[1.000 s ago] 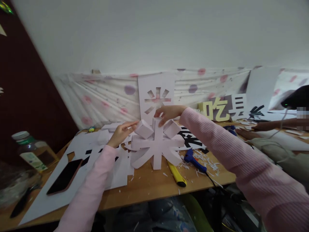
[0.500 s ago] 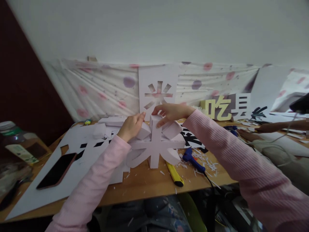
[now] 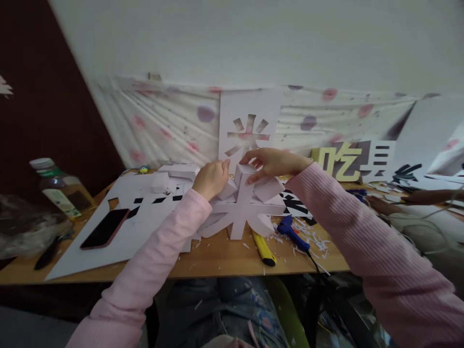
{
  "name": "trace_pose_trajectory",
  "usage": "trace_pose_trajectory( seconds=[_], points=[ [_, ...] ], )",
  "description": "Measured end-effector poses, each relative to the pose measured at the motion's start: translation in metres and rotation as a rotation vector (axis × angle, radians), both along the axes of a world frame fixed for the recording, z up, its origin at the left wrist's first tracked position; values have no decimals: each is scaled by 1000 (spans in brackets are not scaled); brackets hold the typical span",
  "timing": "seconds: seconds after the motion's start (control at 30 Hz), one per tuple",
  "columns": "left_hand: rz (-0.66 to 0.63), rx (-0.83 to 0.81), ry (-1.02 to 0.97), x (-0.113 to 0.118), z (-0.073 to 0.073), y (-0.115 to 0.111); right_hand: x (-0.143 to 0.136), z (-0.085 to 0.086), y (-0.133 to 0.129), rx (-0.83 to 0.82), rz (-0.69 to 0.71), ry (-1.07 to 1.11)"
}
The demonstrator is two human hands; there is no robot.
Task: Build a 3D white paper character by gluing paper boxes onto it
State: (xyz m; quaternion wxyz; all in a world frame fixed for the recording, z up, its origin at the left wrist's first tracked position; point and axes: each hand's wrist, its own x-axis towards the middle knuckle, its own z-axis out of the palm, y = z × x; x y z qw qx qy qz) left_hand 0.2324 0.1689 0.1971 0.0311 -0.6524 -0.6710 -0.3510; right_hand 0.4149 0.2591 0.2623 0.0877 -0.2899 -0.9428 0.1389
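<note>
A white three-dimensional paper character [image 3: 239, 212] stands upright at the table's front middle. My right hand [image 3: 266, 163] reaches over the top of its vertical stroke, with thumb and fingers gripping it. My left hand [image 3: 213, 178] is closed at the upper left stroke; what its fingers hold is too hidden to make out. Behind stands a white board [image 3: 226, 108] with the same character cut out of it. A yellow cutter [image 3: 264, 250] and a blue glue gun [image 3: 293, 234] lie to the right of the character's foot.
On the left are a phone [image 3: 105, 229] on white sheets [image 3: 85, 261], a bottle [image 3: 63, 191] and a black-handled tool [image 3: 49, 253]. Paper scraps [image 3: 317, 244], a yellow character [image 3: 340, 162] and a white character [image 3: 380, 162] are at right, near another person's hand [image 3: 379, 205].
The view has shifted, so the table sits slightly higher and more of its left side shows. My left hand has moved slightly up along the upper left stroke; my right hand keeps its grip.
</note>
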Motion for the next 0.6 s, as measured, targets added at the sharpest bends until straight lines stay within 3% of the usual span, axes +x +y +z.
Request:
trace_pose_trajectory(
  seconds=[0.6],
  points=[
    [-41, -23, -117, 4, -1, 0, -2, 3, -6, 40, -46, -41]
  ],
)
